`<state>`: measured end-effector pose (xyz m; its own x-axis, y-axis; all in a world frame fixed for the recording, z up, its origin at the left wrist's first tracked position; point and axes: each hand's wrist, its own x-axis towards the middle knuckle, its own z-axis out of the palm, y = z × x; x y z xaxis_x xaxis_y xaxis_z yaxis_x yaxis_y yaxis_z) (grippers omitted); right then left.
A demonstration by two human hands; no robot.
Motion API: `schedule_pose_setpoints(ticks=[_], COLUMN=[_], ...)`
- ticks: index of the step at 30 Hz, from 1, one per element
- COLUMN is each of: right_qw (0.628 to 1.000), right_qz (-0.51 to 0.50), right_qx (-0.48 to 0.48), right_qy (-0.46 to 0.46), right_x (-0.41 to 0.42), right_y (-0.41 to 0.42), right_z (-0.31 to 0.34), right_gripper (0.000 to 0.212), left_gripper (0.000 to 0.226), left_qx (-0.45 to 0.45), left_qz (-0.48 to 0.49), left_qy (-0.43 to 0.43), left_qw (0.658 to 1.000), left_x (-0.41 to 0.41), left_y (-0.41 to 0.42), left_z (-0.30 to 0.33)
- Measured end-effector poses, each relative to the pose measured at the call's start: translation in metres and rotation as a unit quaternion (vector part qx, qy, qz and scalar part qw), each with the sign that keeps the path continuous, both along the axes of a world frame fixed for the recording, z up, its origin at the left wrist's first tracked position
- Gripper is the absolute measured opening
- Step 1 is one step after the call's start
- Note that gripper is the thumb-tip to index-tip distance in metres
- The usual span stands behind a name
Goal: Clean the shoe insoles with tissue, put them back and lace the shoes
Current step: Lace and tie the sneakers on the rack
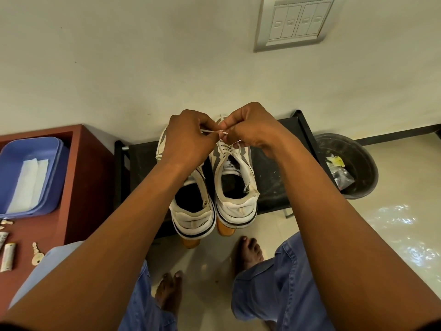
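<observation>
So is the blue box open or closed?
Open. The blue box on the red-brown cabinet has no lid on, so the white tissue lying inside shows from above.

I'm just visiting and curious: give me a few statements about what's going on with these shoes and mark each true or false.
1. Both hands, left hand and right hand, pinch a white lace. True.
2. The shoes sit on a red cabinet. False: they rest on a black rack; the red cabinet stands beside it.
3. A folded tissue lies in the blue tub. True.
4. The black bin is empty. False: it holds wrappers and scraps.
5. The person wears socks. False: the feet are bare.
</observation>
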<state>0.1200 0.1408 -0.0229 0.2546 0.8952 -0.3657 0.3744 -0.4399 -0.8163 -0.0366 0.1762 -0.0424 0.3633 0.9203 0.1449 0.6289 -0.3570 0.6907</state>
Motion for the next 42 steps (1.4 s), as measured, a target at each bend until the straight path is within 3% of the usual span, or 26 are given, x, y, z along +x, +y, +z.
schedule_pose_setpoints(ticks=[4,11,16,23,31,36,42], right_qw=[0.998,0.998,0.997,0.997,0.997,0.998,0.975], right_qz=[0.012,-0.007,0.03,0.076,0.064,-0.046,-0.178], right_qx=[-0.022,-0.04,-0.04,-0.027,0.024,0.042,0.079], right_qy=[-0.061,0.041,0.051,-0.002,-0.041,-0.023,0.105], right_x=[0.002,0.002,0.001,-0.001,0.005,0.008,0.01], right_y=[0.001,-0.003,-0.005,-0.005,-0.002,0.001,-0.003], right_z=[-0.001,0.006,0.008,0.006,-0.003,-0.002,0.006], right_gripper=[0.009,0.018,0.028,0.03,0.012,0.014,0.019], left_gripper=[0.006,0.006,0.006,0.012,0.009,0.004,0.008], left_qx=[-0.016,-0.082,-0.099,-0.125,-0.137,-0.149,-0.154], left_qz=[-0.001,0.016,0.015,0.006,0.006,0.013,0.012], left_qy=[0.002,0.006,0.027,0.038,0.028,0.016,0.027], left_qw=[1.0,0.996,0.995,0.991,0.99,0.989,0.988], left_x=[0.0,-0.005,-0.004,-0.004,-0.003,-0.005,-0.006], left_y=[0.001,0.008,0.01,0.009,0.008,0.007,0.007], left_z=[-0.002,-0.009,-0.01,-0.012,-0.011,-0.007,-0.005])
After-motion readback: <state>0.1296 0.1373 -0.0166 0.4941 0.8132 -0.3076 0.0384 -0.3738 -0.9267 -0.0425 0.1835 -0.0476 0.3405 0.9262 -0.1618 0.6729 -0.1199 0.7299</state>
